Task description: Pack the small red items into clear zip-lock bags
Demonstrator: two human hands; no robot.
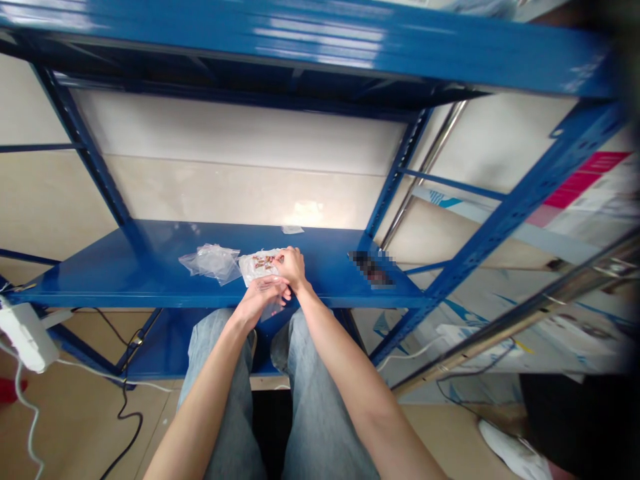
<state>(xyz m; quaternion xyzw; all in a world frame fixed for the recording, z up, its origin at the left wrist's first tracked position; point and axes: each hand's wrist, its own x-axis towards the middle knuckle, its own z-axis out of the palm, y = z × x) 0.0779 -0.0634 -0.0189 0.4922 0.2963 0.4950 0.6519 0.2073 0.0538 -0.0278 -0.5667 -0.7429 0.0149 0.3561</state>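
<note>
Reddish-brown pieces lie just beside the right grip.

Storeroom or workshop, judging by the blue metal shelving.

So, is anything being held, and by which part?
The left hand seems to hold a clear bag by its upper part; whether the right hand grips anything cannot be told.

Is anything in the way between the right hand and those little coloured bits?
No, nothing visible: the right hand is right at the little bits. The left hand is on the near side, not between.
</note>
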